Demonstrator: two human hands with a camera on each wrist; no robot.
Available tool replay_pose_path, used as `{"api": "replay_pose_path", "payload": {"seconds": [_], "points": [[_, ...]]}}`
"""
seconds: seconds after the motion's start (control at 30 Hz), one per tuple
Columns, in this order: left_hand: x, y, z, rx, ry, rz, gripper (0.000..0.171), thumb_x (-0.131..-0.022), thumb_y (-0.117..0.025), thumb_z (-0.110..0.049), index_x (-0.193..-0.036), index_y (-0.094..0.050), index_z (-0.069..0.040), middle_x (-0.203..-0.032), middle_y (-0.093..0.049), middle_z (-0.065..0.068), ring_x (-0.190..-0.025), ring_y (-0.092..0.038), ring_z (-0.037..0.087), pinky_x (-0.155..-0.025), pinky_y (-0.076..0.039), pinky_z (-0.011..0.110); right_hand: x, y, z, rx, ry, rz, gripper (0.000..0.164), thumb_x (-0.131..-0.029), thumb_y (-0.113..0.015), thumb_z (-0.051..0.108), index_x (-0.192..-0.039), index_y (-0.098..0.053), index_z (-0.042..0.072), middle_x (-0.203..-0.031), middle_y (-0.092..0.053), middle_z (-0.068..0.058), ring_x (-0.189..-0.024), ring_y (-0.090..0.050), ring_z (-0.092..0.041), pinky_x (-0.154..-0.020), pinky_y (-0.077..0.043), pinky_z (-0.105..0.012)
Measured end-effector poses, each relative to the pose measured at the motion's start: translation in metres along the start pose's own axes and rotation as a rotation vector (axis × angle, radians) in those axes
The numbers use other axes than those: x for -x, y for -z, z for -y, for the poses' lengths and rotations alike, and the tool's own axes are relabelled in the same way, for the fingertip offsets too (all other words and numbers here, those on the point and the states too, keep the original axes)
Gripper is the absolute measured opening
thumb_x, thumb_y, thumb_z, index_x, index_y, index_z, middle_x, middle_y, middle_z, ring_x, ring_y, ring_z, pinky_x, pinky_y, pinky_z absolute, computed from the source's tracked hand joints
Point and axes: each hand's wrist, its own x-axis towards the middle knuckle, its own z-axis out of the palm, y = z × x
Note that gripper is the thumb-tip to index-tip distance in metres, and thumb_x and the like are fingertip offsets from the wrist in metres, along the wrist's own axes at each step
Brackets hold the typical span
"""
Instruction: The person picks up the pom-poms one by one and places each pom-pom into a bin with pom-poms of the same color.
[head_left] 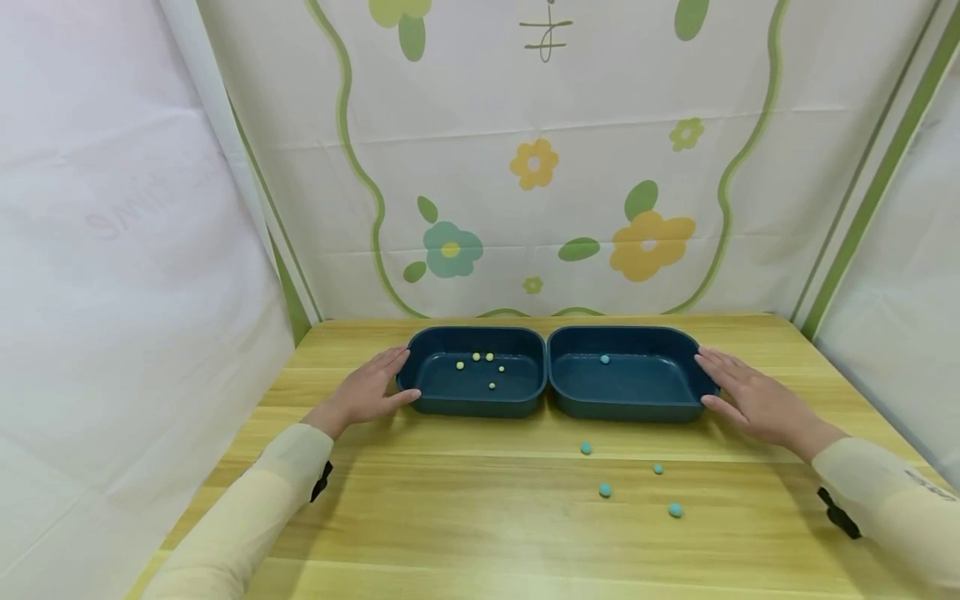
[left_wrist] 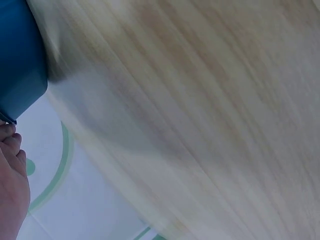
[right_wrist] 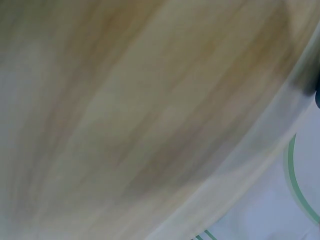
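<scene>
Two dark blue trays stand side by side near the back of the table, their inner ends meeting. At the outer end of the left tray [head_left: 480, 408], my left hand [head_left: 369, 392] touches the rim with straight fingers, its thumb at the front corner. My right hand [head_left: 761, 404] lies likewise against the outer end of the right tray [head_left: 630, 412], fingers extended. Several small yellow balls [head_left: 476, 357] lie in the left tray, and one blue ball [head_left: 605, 359] sits in the right one. In the left wrist view, fingertips of the left hand [left_wrist: 12, 185] meet the tray's edge [left_wrist: 22, 65].
Several more blue balls [head_left: 605, 490] are scattered on the wooden table [head_left: 450, 500] in front of the right tray. Behind the table hangs a white cloth [head_left: 480, 183] with printed flowers, and white cloth walls [head_left: 112, 292] close off both sides.
</scene>
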Motion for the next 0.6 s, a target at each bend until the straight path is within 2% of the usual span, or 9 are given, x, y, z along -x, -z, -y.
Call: {"api": "replay_pose_path", "payload": {"seconds": [0.33,0.6], "points": [[0.0,0.001,-0.001,0.031,0.004,-0.005,0.085,-0.096,-0.05,-0.057,-0.153,-0.022,0.0,-0.158,-0.021,0.015,-0.145,-0.018,0.032,-0.115,-0.017,0.048,0.0,0.0,0.0,-0.005,0.014,-0.021,0.064,-0.098,-0.059,0.026,-0.147,-0.034,-0.007,-0.149,-0.035,-0.026,-0.143,-0.025,-0.031,-0.115,-0.004,-0.023],[-0.005,0.005,-0.011,0.086,-0.063,-0.099,0.08,-0.094,-0.055,-0.053,-0.153,-0.029,-0.005,-0.156,-0.029,0.012,-0.142,-0.026,0.031,-0.113,-0.023,0.05,0.0,-0.001,-0.001,-0.012,0.017,-0.024,0.063,-0.097,-0.06,0.025,-0.147,-0.035,-0.007,-0.149,-0.035,-0.026,-0.144,-0.023,-0.029,-0.115,-0.004,-0.023]]}}
